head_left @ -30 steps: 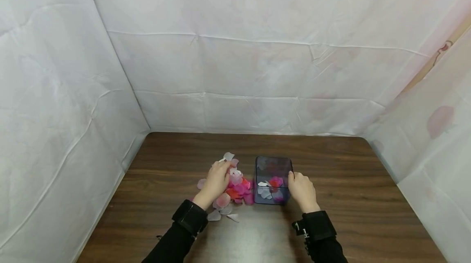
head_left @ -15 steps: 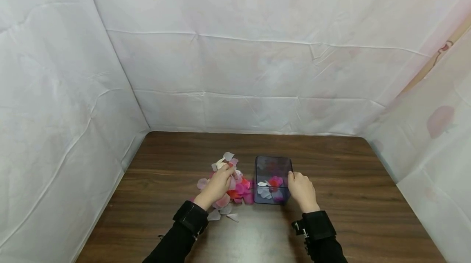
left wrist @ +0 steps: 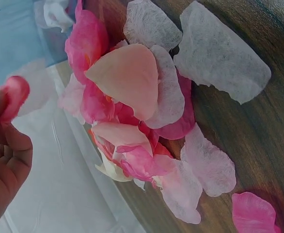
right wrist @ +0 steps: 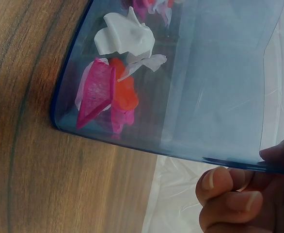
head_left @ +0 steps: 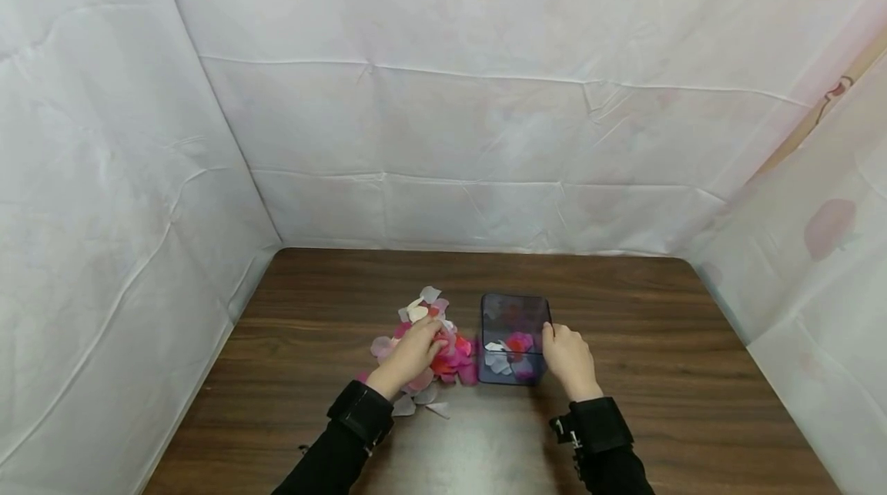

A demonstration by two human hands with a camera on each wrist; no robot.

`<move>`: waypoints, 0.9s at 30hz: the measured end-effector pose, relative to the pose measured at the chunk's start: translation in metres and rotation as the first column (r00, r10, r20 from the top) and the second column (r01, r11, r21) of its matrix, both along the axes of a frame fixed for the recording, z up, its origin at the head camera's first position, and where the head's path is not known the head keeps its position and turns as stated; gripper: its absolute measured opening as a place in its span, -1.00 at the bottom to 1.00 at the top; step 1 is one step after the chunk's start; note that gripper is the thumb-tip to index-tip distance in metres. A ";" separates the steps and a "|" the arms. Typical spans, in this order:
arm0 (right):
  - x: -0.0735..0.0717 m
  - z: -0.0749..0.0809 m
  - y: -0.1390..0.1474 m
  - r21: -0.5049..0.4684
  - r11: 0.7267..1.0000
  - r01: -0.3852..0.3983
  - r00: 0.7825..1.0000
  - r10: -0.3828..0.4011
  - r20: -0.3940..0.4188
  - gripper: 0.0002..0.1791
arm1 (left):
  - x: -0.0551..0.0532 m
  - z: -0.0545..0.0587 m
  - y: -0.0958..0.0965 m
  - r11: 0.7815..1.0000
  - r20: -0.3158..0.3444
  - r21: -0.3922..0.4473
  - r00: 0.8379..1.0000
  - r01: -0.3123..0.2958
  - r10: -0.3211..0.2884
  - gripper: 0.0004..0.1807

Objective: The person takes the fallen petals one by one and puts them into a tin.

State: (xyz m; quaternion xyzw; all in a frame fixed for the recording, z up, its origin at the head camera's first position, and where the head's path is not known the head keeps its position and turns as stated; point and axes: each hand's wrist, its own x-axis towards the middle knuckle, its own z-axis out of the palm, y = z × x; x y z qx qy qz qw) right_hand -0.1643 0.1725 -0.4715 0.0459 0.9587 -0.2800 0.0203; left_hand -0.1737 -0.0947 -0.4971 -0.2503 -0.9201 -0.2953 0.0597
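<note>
A loose heap of artificial flower petals (head_left: 457,355) in pink, red, white and cream lies on the wooden table. My left hand (head_left: 407,356) is over its left side. In the left wrist view that hand pinches a pink petal (left wrist: 18,94), with a pale translucent petal (left wrist: 38,87) showing beside it. Just right of the heap stands a see-through bluish box (head_left: 514,314) with an open top. Several white, red and magenta petals (right wrist: 125,36) are inside. My right hand (head_left: 570,356) grips the box's right rim, thumb and fingers on either side of the wall.
Beneath everything is a dark wood-grain table (head_left: 665,341). White cloth (head_left: 450,133) hangs behind it and on both sides. A few stray petals (head_left: 414,403) lie near the heap's front edge.
My left hand has drawn back slightly toward me from the far end of the heap, uncovering petals there. The right hand and the box have stayed in place.
</note>
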 end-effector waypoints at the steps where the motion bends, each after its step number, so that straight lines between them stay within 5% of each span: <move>1: 0.000 0.000 0.000 0.000 1.000 -0.001 1.000 0.001 -0.001 -0.54 | 0.000 0.000 0.000 1.000 0.006 0.012 1.000 0.001 -0.001 -0.94; 13: 0.001 -0.001 -0.001 -0.003 1.000 -0.005 1.000 0.005 -0.011 -0.53 | 0.002 -0.001 -0.007 0.993 0.162 0.044 0.981 0.106 -0.111 -0.71; 17: 0.002 -0.002 -0.001 -0.004 1.000 -0.003 1.000 0.003 -0.007 -0.53 | 0.005 0.000 -0.008 0.995 0.233 0.061 0.968 0.085 -0.097 -0.71; 22: 0.001 -0.001 -0.001 0.001 1.000 -0.001 1.000 0.001 -0.017 -0.54 | 0.003 -0.001 -0.007 1.000 0.140 0.002 0.990 -0.008 0.007 -0.78; 27: 0.001 0.000 -0.001 -0.005 1.000 0.001 1.000 -0.001 -0.018 -0.54 | -0.001 -0.001 -0.006 0.994 0.024 0.064 0.996 -0.085 0.084 -0.90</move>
